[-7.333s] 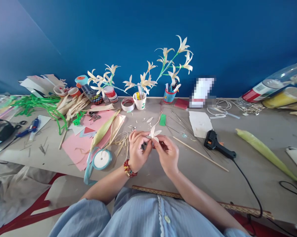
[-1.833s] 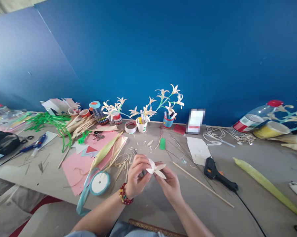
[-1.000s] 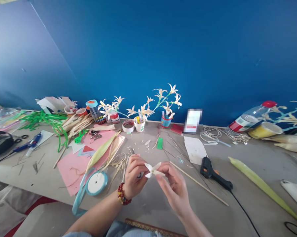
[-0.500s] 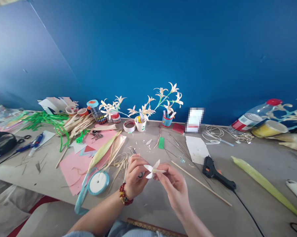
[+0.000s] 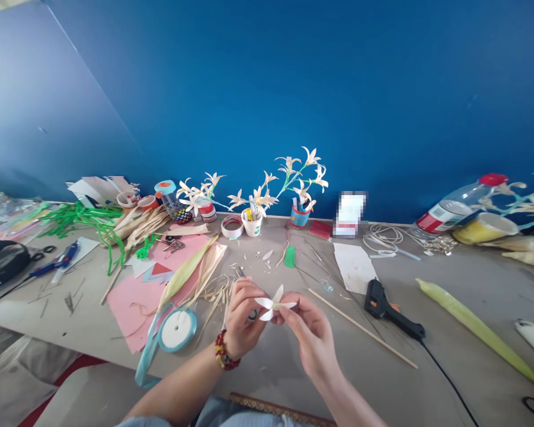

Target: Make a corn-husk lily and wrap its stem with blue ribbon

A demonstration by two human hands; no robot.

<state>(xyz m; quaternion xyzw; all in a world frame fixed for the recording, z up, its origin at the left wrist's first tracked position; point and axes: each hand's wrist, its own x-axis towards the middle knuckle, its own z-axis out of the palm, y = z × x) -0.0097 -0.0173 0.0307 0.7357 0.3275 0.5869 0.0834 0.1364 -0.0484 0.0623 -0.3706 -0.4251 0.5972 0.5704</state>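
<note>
A small white flower with several pointed petals is held between my hands, above the grey table. My left hand, with a red beaded bracelet at the wrist, has its fingers curled round the flower's left side and underside. My right hand pinches a right-hand petal between thumb and fingers. The flower's base is hidden behind the petals and fingers. To the left of my left hand lies a spool of light blue ribbon. A thin wooden stick lies to the right of my right hand.
A black glue gun and a green husk lie at the right. Cups with pens and pale flowers stand along the blue wall. Pink paper, dry husk strips and green wires spread over the left.
The flower has shifted slightly left and turned a little. My right hand has moved slightly left with it, while my left hand is nearly unchanged.
</note>
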